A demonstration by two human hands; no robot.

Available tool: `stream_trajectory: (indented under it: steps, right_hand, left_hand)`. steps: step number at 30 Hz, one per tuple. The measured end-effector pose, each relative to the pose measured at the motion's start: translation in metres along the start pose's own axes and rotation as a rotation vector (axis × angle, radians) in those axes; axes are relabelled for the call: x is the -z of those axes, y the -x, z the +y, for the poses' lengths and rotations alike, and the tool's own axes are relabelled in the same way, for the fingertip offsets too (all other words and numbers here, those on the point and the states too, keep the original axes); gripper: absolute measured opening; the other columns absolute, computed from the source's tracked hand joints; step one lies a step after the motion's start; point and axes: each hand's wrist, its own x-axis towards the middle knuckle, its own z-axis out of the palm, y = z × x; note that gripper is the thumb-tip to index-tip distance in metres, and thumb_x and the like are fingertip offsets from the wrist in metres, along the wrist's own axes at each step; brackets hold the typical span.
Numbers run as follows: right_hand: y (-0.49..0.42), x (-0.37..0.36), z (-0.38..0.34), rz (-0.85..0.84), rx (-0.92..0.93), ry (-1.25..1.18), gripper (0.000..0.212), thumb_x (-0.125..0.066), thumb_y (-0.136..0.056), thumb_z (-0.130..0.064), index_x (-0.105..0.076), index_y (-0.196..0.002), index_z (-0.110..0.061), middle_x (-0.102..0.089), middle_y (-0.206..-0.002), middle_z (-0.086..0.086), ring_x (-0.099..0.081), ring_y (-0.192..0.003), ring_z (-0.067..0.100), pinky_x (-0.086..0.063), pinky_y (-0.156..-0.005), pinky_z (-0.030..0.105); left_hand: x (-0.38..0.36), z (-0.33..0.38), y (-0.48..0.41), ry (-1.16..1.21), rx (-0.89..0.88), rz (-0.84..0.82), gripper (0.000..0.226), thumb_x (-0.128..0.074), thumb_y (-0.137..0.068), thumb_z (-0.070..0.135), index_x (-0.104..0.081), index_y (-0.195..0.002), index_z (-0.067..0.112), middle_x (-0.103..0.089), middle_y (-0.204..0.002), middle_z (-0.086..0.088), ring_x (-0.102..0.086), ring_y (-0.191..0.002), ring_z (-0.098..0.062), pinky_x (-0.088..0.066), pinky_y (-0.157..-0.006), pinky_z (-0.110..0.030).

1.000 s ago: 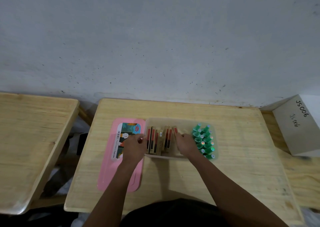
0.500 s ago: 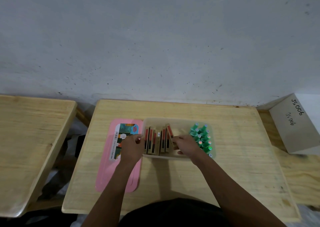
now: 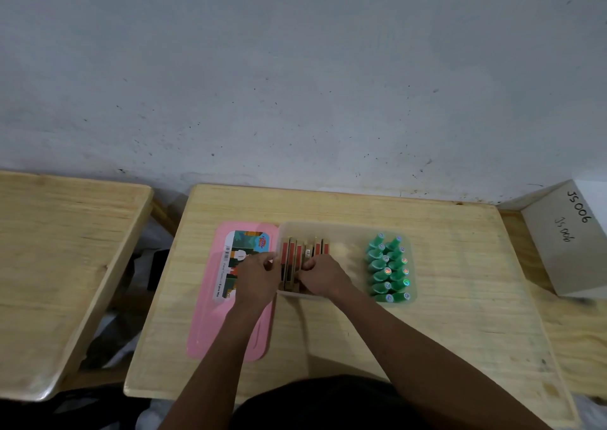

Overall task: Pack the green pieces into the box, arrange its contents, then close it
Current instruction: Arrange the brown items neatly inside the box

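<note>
Second wooden table (image 3: 59,265) at far left. Pink lid (image 3: 210,324) flat on main table (image 3: 460,298), touching box's left end. Left hand (image 3: 259,275) over lid, fingers curled against box wall. Clear box (image 3: 348,232): flat red-and-tan pieces (image 3: 295,258) on edge at left, right hand (image 3: 323,275) closed on them. Green pieces (image 3: 387,267) packed in two rows at right end. White carton (image 3: 565,242) far right.
</note>
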Motion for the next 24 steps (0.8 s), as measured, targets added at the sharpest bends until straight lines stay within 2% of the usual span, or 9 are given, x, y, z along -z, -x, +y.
stream_trajectory:
  steps: [4, 6, 8, 10, 12, 15, 18, 24]
  right_hand:
    - [-0.003, 0.0, 0.001, 0.019, 0.036, 0.069, 0.04, -0.058, -0.082, -0.024, -0.052, -0.044, -0.017, -0.048, -0.045, -0.003, -0.05, -0.049, 0.015, -0.047, -0.059, 0.032]
    - [-0.004, 0.002, 0.004, 0.014, 0.062, 0.086, 0.042, -0.058, -0.088, -0.024, -0.054, -0.046, -0.021, -0.052, -0.049, -0.005, -0.051, -0.052, 0.014, -0.046, -0.062, 0.031]
    - [-0.005, 0.006, 0.009, -0.012, 0.102, 0.09, 0.034, -0.057, -0.091, -0.023, -0.068, -0.059, -0.024, -0.061, -0.061, -0.007, -0.054, -0.058, 0.01, -0.046, -0.063, 0.028]
    - [-0.005, 0.01, 0.014, -0.027, 0.109, 0.086, 0.024, -0.055, -0.091, -0.02, -0.078, -0.084, -0.019, -0.07, -0.079, -0.005, -0.061, -0.067, 0.011, -0.051, -0.066, 0.029]
    - [-0.004, 0.011, 0.018, -0.006, 0.086, 0.104, 0.024, -0.054, -0.09, -0.019, -0.077, -0.092, -0.018, -0.073, -0.091, -0.002, -0.065, -0.076, 0.014, -0.055, -0.073, 0.032]
    - [0.002, 0.008, 0.017, 0.077, 0.027, 0.141, 0.02, -0.059, -0.087, -0.027, -0.073, -0.101, -0.025, -0.07, -0.106, -0.007, -0.065, -0.093, 0.016, -0.053, -0.079, 0.032]
    - [0.004, 0.004, 0.015, 0.142, -0.01, 0.213, 0.021, -0.06, -0.085, -0.036, -0.067, -0.104, -0.029, -0.068, -0.107, -0.007, -0.064, -0.097, 0.018, -0.05, -0.076, 0.029]
    - [0.0, 0.005, 0.008, 0.209, -0.041, 0.357, 0.03, -0.061, -0.083, -0.037, -0.064, -0.108, -0.021, -0.069, -0.103, 0.002, -0.066, -0.093, 0.023, -0.052, -0.077, 0.032]
  left_hand:
    - [-0.001, -0.001, 0.0, 0.004, -0.003, 0.007, 0.03, -0.057, -0.092, 0.022, -0.066, -0.115, 0.005, -0.071, -0.105, -0.013, -0.066, -0.09, -0.018, -0.047, -0.077, -0.02]
    - [-0.001, -0.001, 0.0, 0.004, 0.001, 0.007, 0.03, -0.057, -0.092, 0.022, -0.066, -0.116, 0.006, -0.071, -0.104, -0.013, -0.066, -0.088, -0.016, -0.047, -0.076, -0.02]
    - [-0.001, 0.0, 0.0, 0.01, 0.01, 0.004, 0.031, -0.056, -0.093, 0.022, -0.065, -0.117, 0.006, -0.071, -0.105, -0.012, -0.064, -0.087, -0.014, -0.047, -0.076, -0.02]
    - [-0.002, 0.0, 0.0, 0.013, 0.013, 0.008, 0.031, -0.057, -0.093, 0.022, -0.064, -0.118, 0.005, -0.071, -0.106, -0.013, -0.065, -0.09, -0.017, -0.047, -0.078, -0.02]
    - [-0.002, -0.001, 0.0, 0.014, 0.009, 0.011, 0.031, -0.057, -0.092, 0.022, -0.064, -0.118, 0.005, -0.07, -0.107, -0.014, -0.066, -0.093, -0.019, -0.048, -0.08, -0.022]
    - [-0.002, -0.003, -0.001, 0.01, 0.001, 0.014, 0.031, -0.057, -0.092, 0.023, -0.065, -0.117, 0.006, -0.071, -0.107, -0.014, -0.066, -0.093, -0.02, -0.05, -0.081, -0.025]
    - [-0.002, -0.002, -0.001, 0.011, -0.001, 0.013, 0.031, -0.057, -0.092, 0.022, -0.065, -0.117, 0.005, -0.071, -0.106, -0.014, -0.067, -0.092, -0.019, -0.05, -0.081, -0.025]
    - [-0.003, -0.002, 0.0, 0.018, 0.001, 0.012, 0.031, -0.057, -0.092, 0.022, -0.064, -0.118, 0.006, -0.071, -0.108, -0.013, -0.067, -0.094, -0.018, -0.05, -0.082, -0.025]
